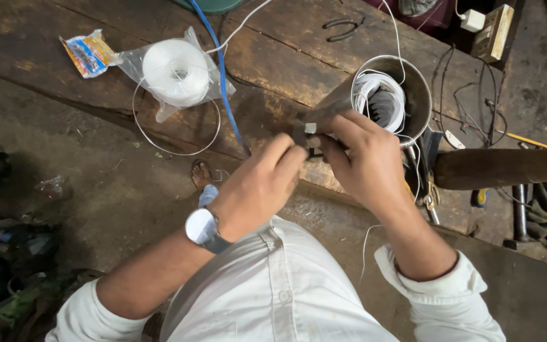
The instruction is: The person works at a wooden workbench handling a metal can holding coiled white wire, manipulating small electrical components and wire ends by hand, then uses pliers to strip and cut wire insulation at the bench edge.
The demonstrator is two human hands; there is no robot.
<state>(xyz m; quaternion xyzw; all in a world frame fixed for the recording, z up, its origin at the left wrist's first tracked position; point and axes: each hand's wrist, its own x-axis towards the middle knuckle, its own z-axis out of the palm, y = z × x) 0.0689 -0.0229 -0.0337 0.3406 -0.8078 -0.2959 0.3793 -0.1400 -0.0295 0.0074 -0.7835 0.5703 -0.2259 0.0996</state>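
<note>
Both hands meet over the table's near edge: left hand [262, 183] and right hand [365, 161] fingers clamped on a small dark part [312, 138] at the near end of the metal cylinder [375, 95], whose long axis runs far-right.

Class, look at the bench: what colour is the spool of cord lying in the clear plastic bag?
White. The spool of cord shows clearly in the head view, upper left on the wooden bench.
</note>
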